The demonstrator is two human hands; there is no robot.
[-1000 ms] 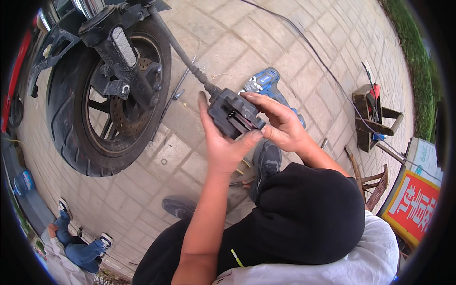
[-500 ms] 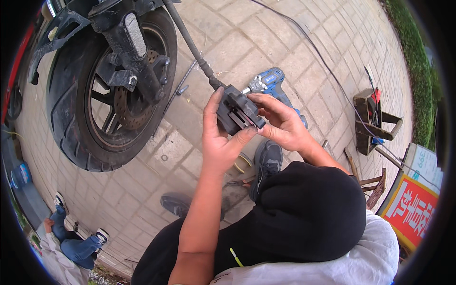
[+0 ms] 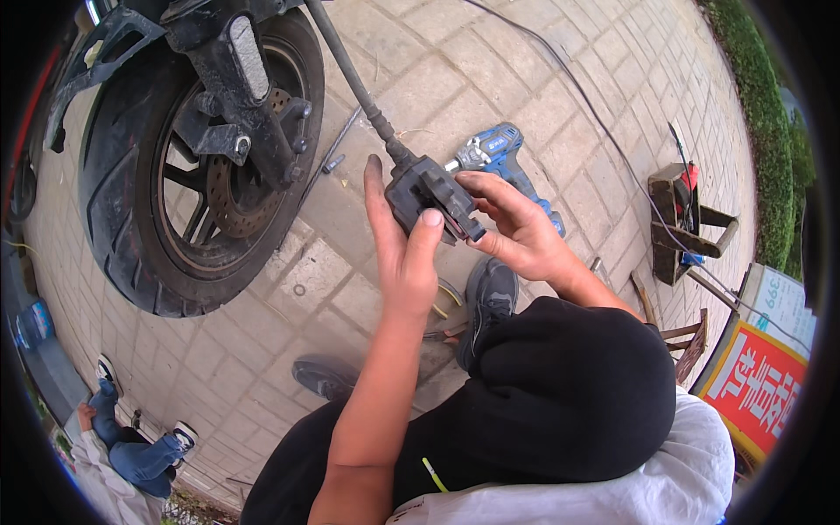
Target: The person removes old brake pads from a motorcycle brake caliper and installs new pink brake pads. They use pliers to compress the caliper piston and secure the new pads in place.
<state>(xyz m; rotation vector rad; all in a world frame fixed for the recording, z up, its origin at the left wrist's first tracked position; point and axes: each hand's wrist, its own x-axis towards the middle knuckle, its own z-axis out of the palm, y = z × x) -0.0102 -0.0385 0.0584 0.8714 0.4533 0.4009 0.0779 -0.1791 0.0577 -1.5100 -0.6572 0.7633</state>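
Note:
A black brake caliper, with a brake hose running up from it, is held in front of me between both hands. My left hand is on its left side, with the thumb pressed against the caliper's near face and the forefinger stretched up alongside. My right hand grips the right end, fingers behind and thumb at the lower corner. Inside the caliper's slot the pads are hard to make out. Up to the left stands a motorcycle wheel with its brake disc and fork.
A blue cordless impact wrench lies on the paving just beyond my right hand. A wooden tool carrier stands at the right, a cable passing over it. Pliers lie by my shoe. Another person sits at lower left.
My left thumb has moved up from the caliper's lower edge onto its near face, and the left fingers have loosened and straightened. The right hand keeps its grip.

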